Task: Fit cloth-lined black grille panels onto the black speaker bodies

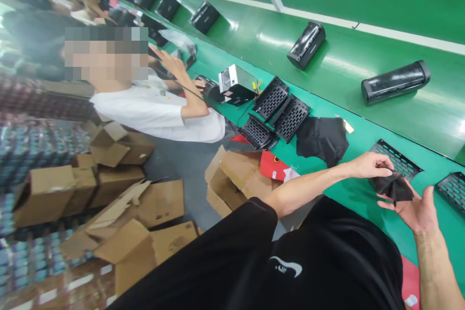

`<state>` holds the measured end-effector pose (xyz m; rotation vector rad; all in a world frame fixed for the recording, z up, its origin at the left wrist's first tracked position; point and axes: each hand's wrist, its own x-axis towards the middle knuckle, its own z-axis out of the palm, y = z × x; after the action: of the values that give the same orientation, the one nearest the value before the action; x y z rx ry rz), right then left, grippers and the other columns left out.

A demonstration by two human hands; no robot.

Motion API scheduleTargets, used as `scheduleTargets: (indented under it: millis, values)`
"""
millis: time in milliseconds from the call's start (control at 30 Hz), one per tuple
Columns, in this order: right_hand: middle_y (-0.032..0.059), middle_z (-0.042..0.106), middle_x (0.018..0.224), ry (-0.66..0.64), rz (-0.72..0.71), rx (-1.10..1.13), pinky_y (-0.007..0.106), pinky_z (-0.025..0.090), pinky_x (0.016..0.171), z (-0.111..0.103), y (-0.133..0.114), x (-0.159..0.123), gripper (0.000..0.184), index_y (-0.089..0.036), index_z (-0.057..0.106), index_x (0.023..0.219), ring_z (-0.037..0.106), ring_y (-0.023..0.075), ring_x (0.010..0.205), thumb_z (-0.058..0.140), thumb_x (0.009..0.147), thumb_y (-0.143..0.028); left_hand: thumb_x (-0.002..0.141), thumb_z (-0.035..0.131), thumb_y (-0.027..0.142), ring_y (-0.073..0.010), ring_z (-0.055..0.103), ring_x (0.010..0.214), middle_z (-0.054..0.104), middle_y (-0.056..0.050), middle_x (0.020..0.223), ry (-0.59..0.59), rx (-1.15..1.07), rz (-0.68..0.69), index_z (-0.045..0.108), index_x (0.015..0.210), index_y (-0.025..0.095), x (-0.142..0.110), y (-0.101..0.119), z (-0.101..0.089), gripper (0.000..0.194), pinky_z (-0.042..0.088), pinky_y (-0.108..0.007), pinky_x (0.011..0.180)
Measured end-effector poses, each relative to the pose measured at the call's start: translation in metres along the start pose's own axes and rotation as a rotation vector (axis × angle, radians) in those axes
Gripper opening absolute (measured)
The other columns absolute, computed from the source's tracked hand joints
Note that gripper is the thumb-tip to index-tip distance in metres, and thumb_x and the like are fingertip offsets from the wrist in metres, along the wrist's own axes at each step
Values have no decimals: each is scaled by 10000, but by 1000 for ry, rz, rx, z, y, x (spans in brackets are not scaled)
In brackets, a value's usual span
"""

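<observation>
Over the green workbench, my left hand pinches a piece of thin black fabric between thumb and fingers. My right hand is palm up below it, thumb stretched away, and the fabric hangs over its fingers. Just behind both hands lies a black perforated grille, partly covered by the left hand and the fabric. Another perforated grille sits to the right of my right hand, cut off by the frame edge. A pile of black fabric pieces rests on the bench to the left.
Several grilles lie beside a silver-and-black box. Black cylindrical speaker housings stand on the green conveyor belt beyond the bench. A co-worker in a white shirt sits at left. Open cardboard boxes crowd the floor.
</observation>
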<state>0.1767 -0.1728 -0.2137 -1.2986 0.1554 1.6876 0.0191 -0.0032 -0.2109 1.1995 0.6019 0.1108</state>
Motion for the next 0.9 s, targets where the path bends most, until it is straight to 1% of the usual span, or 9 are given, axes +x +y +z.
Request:
scheduleTargets:
  millis: [67,167,233,367,500,600,700,800,900]
  values:
    - [145,758,1124,97,-81,-143,557,588,758,0,4,1,909,-254,696,1220,729,365,899,888,537,-821,905,763,329,-105,568,739,670,3,804,-53,174,14,743,987,140,5,10,-5,207,435,-232,729]
    - [49,712,823,432,-214,-333,368,509,638,-9,2,11,678,-211,709,961,623,236,686,927,533,-690,947,687,303,-123,614,812,728,-7,909,-45,506,19,740,1057,173,20,16,-16,179,441,-236,786]
    - [40,678,746,597,-281,-473,365,478,652,-18,-5,23,592,-203,705,866,580,227,670,874,581,-694,981,635,313,-145,648,880,754,-15,990,-14,731,10,729,1117,200,32,12,-24,201,441,-250,805]
    - [97,660,711,799,-314,-1006,490,488,794,-31,-23,50,460,-226,720,818,604,323,743,699,742,-680,1053,532,328,-185,680,1046,758,-39,1175,27,1054,3,691,1177,239,49,-5,-27,221,453,-283,801]
    - [118,696,871,882,-233,-1162,539,482,832,-31,-25,57,467,-252,721,981,602,343,787,658,786,-672,1083,509,382,-219,665,1132,733,-77,1217,104,1196,-10,659,1238,221,55,-25,-23,270,472,-304,800]
    - [132,696,1005,927,-364,-1120,524,479,866,-31,-21,52,603,-228,675,1180,605,349,894,678,768,-668,1053,576,460,-248,624,1221,680,-103,1302,259,1156,-6,610,1358,204,56,-37,-27,400,506,-329,858]
    - [148,675,1072,867,-483,-1145,511,456,905,-33,-19,50,687,-203,638,1329,582,356,1001,623,800,-642,976,695,489,-266,579,1271,603,-121,1388,343,1093,11,554,1465,221,59,-44,-39,575,523,-363,953]
    - [138,651,1045,826,-495,-1180,496,443,905,-35,-22,56,537,-224,718,1181,571,334,973,542,840,-599,971,706,437,-265,562,1255,614,-111,1358,288,1050,2,663,1332,227,63,-44,-51,420,508,-376,990]
    - [125,623,960,793,-482,-1212,493,450,878,-40,-29,57,456,-225,735,985,578,330,930,546,814,-604,985,681,398,-245,579,1188,692,-82,1192,234,916,-16,727,1095,210,62,-35,-58,222,482,-352,997]
